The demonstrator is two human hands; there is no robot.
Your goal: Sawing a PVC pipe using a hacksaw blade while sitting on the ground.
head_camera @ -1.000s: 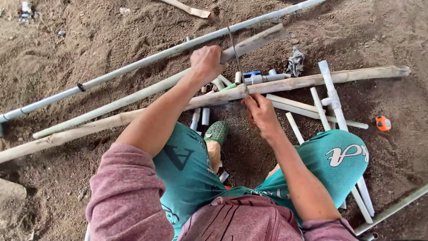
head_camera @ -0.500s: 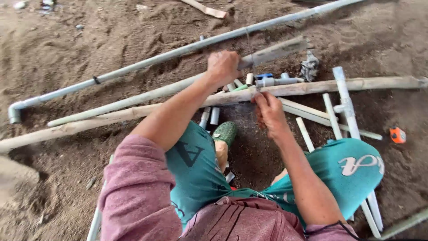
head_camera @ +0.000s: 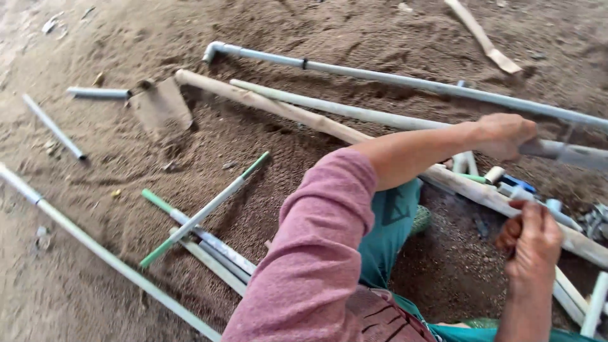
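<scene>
The left hand is wrapped round a grey pipe, fingers closed over it so that the pipe runs out of the fist to the right edge, blurred there. The pipe is a smooth, round, pale grey tube, plastic by its look. It hangs just above a long wooden pole, which is rough, light brown and slightly crooked, lying slantwise on the ground from upper left to lower right.

The right hand is lower and nearer, fingers curled narrow into a loose fist. I cannot tell whether they hold anything. It hovers just beside the pole's lower stretch, near a white fitting and a blue piece lying by the pole.

The ground is loose, grainy brown sand. A long grey pipe with an elbow end lies beyond the pole, and a thinner pale one lies between them. To the left lie green-tipped tubes crossed over one another, a short grey offcut and a flat brown scrap. The sleeve is of pink knit, the trousers teal.
</scene>
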